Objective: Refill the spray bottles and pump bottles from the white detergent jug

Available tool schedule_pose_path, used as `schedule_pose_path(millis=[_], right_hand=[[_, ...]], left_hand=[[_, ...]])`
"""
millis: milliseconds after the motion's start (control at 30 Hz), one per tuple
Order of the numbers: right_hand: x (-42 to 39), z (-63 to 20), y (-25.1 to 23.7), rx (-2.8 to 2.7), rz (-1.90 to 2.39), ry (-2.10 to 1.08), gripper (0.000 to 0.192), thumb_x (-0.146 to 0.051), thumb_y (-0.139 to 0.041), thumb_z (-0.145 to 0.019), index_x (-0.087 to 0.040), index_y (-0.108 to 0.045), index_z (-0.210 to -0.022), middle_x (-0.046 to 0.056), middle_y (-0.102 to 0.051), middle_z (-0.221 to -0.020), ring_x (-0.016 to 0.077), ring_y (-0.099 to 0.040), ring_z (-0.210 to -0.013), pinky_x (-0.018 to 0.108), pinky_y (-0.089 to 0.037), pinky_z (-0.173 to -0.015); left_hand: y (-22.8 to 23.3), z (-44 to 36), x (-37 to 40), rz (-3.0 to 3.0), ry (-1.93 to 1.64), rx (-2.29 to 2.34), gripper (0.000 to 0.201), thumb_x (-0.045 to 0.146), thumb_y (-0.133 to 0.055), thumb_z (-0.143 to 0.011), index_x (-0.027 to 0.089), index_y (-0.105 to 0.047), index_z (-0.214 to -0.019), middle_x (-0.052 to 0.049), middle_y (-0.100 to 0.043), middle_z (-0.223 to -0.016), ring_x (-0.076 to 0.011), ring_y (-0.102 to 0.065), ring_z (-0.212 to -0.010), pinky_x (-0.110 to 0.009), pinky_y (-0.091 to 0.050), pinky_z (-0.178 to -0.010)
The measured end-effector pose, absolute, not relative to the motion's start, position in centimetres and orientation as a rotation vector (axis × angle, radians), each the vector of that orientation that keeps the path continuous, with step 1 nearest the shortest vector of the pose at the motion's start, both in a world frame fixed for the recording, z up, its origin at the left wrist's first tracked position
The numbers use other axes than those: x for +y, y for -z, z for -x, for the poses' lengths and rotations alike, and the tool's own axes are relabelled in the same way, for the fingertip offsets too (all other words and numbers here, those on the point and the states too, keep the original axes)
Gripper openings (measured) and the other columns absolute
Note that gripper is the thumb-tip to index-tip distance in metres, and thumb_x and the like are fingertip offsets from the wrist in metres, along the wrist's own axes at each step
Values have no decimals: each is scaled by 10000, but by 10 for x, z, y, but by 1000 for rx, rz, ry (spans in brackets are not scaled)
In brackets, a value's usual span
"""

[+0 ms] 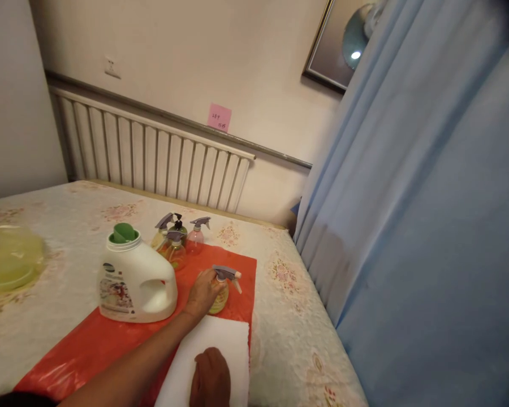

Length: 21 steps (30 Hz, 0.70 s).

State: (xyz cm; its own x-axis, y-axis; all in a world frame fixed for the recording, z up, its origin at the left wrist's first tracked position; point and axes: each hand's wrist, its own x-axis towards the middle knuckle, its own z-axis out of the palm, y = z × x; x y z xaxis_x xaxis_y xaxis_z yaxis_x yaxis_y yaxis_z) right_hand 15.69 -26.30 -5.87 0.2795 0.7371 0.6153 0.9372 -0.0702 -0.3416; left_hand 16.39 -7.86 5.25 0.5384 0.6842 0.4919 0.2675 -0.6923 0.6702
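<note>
My left hand (202,292) is closed around the upper part of a clear spray bottle (219,301) with yellowish contents and a grey trigger head. The bottle stands upright on a red plastic sheet (241,271), its nozzle pointing right. Closer to me, my right hand (212,377) rests curled on a white paper sheet (178,379); its fingers are folded under, so whatever they may hold is hidden. Left of my left hand stands a large white detergent jug (138,282) with a handle and a green cap (124,233) in its mouth.
Behind the jug stand a pink spray bottle (195,239), other spray bottles (176,252) and a black-topped pump bottle (178,227). A translucent yellow basin (12,254) sits at left on the floral bedspread (284,294). Blue curtains (407,226) hang at right; a radiator (152,150) is behind.
</note>
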Motion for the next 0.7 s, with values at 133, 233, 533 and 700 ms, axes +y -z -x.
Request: schedule_pose_path(millis=[133, 233, 533, 700], right_hand=[[-262, -157, 58, -1498, 1851, 396, 272, 16, -422, -752, -233, -516, -806, 45, -557, -765, 238, -572, -697, 361, -470, -626], [-262, -156, 58, -1473, 1820, 441, 273, 14, -429, -750, -239, -511, -810, 39, -552, -765, 233, -573, -693, 350, -470, -626], [-262, -157, 61, -1497, 1858, 395, 268, 26, -421, -746, -233, -479, -774, 39, -541, -757, 228, -557, -697, 346, -450, -628], [-263, -157, 65, -1518, 1839, 376, 250, 13, -428, -768, -235, -464, -766, 35, -541, -765, 225, -549, -711, 347, -443, -643]], left_hand=[[-45, -170, -75, -2227, -1002, 818, 85, 222, -608, -770, 189, -657, -832, -39, -655, -838, -223, -605, -840, -341, -451, -770], [-42, -172, -75, -2215, -977, 846, 79, 209, -600, -772, 192, -662, -817, -33, -656, -814, -217, -610, -820, -335, -459, -762], [-25, -135, -90, -2163, -1048, 875, 274, 324, -567, -810, 169, -633, -1026, -117, -678, -1027, -277, -635, -961, -428, -488, -890], [-5, -67, -109, -2162, -1023, 845, 187, 325, -470, -876, 223, -616, -818, -43, -675, -802, -236, -654, -774, -364, -528, -750]])
